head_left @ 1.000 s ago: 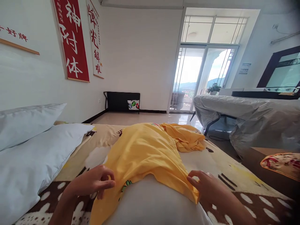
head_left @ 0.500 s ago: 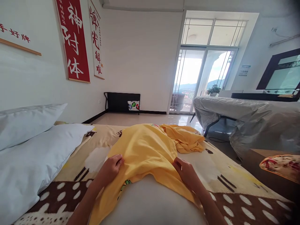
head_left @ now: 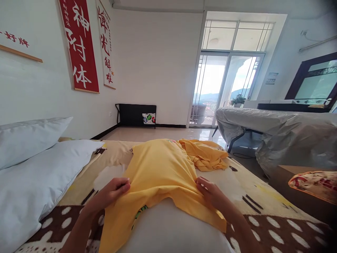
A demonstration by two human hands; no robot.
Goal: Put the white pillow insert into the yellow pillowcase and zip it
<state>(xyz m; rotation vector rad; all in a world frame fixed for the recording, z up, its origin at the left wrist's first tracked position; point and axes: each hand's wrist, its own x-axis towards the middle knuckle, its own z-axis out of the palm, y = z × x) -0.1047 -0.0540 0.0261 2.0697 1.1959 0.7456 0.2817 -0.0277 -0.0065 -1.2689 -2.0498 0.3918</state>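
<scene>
Grip: left hand [head_left: 116, 189] and right hand [head_left: 207, 187] both pinched closed on opposite side edges of yellow cover [head_left: 160, 165]. Cover lies over white pillow [head_left: 163, 226], near end bare. Even tension each side likely best, avoids bunching. Surface: patterned blanket [head_left: 271, 196]. Beyond: plastic-draped table [head_left: 292, 121], potted plant [head_left: 238, 99].

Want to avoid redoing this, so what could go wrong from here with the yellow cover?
The left hand and right hand grip opposite sides of the yellow cover, so an uneven pull might twist it on the white cushion.
The cushion sticks out past the cover's arched near edge, so it could slip further out.
The crumpled yellow cloth lies by the cover's far right side and could get dragged along.
</scene>
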